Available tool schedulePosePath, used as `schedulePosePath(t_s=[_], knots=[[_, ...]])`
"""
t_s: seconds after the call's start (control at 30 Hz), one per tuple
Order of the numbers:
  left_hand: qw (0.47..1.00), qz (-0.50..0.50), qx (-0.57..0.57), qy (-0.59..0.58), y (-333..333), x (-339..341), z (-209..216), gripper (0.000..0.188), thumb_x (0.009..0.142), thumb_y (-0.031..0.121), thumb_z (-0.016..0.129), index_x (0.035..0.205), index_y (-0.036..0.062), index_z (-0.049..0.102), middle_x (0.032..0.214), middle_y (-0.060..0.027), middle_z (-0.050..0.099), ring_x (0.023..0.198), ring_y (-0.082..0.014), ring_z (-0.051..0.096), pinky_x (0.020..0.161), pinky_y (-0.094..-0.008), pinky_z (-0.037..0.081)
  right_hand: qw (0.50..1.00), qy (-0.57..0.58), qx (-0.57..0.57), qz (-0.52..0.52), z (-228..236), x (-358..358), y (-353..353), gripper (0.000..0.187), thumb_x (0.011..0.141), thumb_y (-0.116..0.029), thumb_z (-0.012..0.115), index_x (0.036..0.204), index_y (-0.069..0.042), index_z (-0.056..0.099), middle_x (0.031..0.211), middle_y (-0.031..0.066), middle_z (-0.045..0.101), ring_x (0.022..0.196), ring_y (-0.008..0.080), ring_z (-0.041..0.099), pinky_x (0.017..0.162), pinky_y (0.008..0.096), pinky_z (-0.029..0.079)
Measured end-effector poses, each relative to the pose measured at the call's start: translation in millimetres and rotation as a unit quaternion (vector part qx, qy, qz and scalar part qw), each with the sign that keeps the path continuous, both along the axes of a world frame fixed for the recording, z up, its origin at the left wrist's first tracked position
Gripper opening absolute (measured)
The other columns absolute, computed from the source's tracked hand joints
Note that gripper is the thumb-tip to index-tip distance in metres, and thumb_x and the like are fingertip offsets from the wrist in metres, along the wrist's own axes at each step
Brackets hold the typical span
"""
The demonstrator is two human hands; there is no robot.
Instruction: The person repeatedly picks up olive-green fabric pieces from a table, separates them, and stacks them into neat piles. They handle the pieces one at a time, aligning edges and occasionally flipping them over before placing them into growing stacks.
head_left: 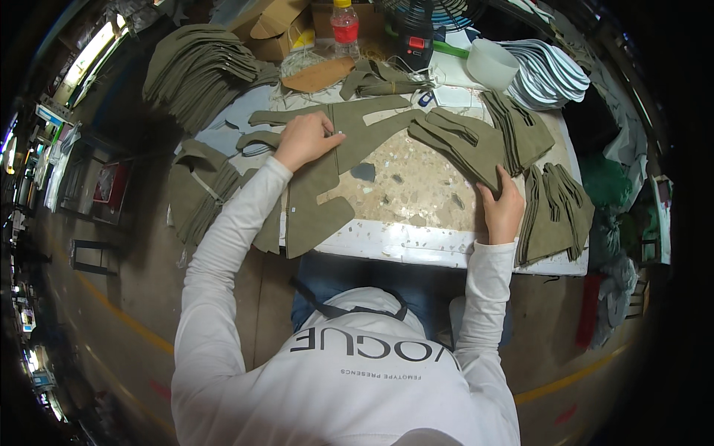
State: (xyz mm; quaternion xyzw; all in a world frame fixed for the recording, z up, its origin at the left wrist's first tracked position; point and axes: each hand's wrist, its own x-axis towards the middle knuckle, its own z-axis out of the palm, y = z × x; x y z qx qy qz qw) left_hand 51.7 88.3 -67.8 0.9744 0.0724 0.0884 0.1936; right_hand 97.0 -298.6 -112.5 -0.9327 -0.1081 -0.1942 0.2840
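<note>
Flat olive cut pieces (pixel 316 212), which look like suede or thick cloth, lie overlapped at the left of the worktable (pixel 416 160). My left hand (pixel 306 141) rests over them with curled fingers and the thumb pointing right. Whatever its fingertips hold is too small to make out. At the right, my right hand (pixel 503 204) has thumb and forefinger closed about the lower tip of a fanned stack of olive pieces (pixel 457 141) with cut-out slots. More slotted olive pieces (pixel 554 212) stand in a bundle just right of that hand.
Olive stacks (pixel 197 70) fill the back left, and a tied bundle (pixel 201 186) sits at the left edge. Behind are a cardboard box (pixel 275 30), a bottle with red liquid (pixel 344 30), a white tape roll (pixel 492 65), pale stacked pieces (pixel 547 74) and a fan (pixel 439 11).
</note>
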Motion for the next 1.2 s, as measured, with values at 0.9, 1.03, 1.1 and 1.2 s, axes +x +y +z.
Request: schedulePosePath(t_s=[0.9, 1.03, 1.1, 1.2], knots=[[0.884, -0.086, -0.459, -0.009, -110, -135, 23, 0.065, 0.087, -0.008, 0.061, 0.147, 0.0071, 0.042, 0.142, -0.0096, 0.038, 0.076, -0.0017, 0.052, 0.061, -0.0157, 0.046, 0.241, 0.425, 0.822, 0.294, 14, -85, 103, 0.086, 0.090, -0.060, 0.057, 0.148, -0.003, 0.030, 0.151, 0.0160, 0.035, 0.142, 0.0311, 0.030, 0.117, 0.0497, 0.025], [0.862, -0.117, -0.493, 0.027, -134, -116, -8, 0.063, 0.087, -0.006, 0.062, 0.146, 0.0079, 0.044, 0.144, -0.0130, 0.037, 0.076, -0.0045, 0.055, 0.063, -0.0182, 0.049, 0.304, 0.340, 0.851, 0.259, 8, -75, 59, 0.082, 0.092, -0.053, 0.059, 0.149, -0.003, 0.027, 0.158, 0.0187, 0.022, 0.146, 0.0323, 0.020, 0.120, 0.0534, 0.015], [0.870, -0.118, -0.475, 0.063, -145, -112, -13, 0.063, 0.086, -0.004, 0.063, 0.145, 0.0079, 0.045, 0.143, -0.0159, 0.039, 0.077, -0.0085, 0.060, 0.065, -0.0211, 0.053, 0.307, 0.322, 0.842, 0.305, 5, -71, 39, 0.074, 0.097, -0.047, 0.053, 0.152, -0.007, 0.023, 0.159, 0.0177, 0.020, 0.146, 0.0323, 0.022, 0.120, 0.0532, 0.018], [0.926, -0.198, -0.321, -0.010, -140, -122, 0, 0.062, 0.083, -0.002, 0.063, 0.142, 0.0087, 0.047, 0.138, -0.0179, 0.047, 0.084, -0.0219, 0.068, 0.073, -0.0292, 0.057, 0.392, 0.299, 0.828, 0.267, 4, -69, 19, 0.073, 0.099, -0.043, 0.052, 0.154, -0.009, 0.019, 0.160, 0.0181, 0.018, 0.145, 0.0327, 0.024, 0.119, 0.0522, 0.022]])
